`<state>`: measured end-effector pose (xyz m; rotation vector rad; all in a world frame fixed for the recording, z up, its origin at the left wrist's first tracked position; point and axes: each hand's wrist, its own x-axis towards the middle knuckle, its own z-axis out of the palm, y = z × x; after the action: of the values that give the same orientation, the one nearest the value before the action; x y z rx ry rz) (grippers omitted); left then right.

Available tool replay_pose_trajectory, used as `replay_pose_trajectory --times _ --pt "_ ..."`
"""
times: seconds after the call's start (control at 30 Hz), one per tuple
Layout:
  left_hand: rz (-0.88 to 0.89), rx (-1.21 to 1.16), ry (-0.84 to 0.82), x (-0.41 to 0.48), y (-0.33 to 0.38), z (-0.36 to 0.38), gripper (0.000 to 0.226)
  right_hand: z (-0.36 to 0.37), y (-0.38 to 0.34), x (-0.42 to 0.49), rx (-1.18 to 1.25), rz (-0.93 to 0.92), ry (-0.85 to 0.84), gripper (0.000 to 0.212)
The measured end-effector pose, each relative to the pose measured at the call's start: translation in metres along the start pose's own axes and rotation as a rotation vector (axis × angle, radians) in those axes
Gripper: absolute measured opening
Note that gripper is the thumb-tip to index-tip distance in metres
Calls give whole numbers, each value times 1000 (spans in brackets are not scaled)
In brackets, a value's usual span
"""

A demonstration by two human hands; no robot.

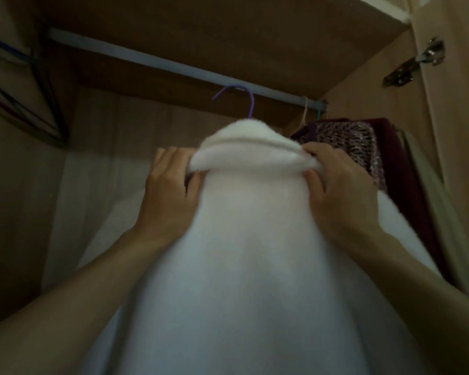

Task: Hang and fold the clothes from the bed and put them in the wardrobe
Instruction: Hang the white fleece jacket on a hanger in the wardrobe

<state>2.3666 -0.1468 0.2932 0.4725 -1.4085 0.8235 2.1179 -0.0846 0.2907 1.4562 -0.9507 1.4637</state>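
Nearest, below the rail (173, 66): white fleecy garment (241, 253), hanging broad and blurred, with a bare forearm along each flank.

Higher, closer under the rail: left hand (168, 190) at the left end of the rolled collar (244, 155), fingers curled over the roll and gripping it, thumb underneath. Right hand (341, 196) at the right end of the same collar, fingertips pinching the fleece, knuckles bent. Both hands closed on the garment, well apart, one at each side of the neck.

Directly under the rail's middle: purple hanger hook (238, 101) rising out of the garment's neck and curving up to the rail; seated over the rail or merely touching it, not clear.

Under the rail's right end: cream hanger hook (305, 115) looped at the rail, carrying a dark maroon garment (349, 147) with a netted, glinting pattern, just beside the white garment's right shoulder.

Beyond the rail's left end: black wire hangers (46, 104), empty, tilted against the wardrobe's left wall.

Right of the rail's right end: metal hinge (417, 63) on the open wardrobe door (450, 131).

Above and behind the rail: brown top panel (228, 23) and back wall of the wardrobe, dim.
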Motion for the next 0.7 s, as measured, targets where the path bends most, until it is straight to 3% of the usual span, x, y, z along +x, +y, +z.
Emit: replay_pose_trajectory --times 0.3,0.5,0.7 --pt "58 -30 64 43 -84 78 14 92 22 54 -80 -83 88 38" --pt "85 -36 103 54 -107 144 17 142 73 79 -115 -238 139 38" --pt "48 -62 104 101 -127 222 18 178 124 137 -237 -258 232 37"
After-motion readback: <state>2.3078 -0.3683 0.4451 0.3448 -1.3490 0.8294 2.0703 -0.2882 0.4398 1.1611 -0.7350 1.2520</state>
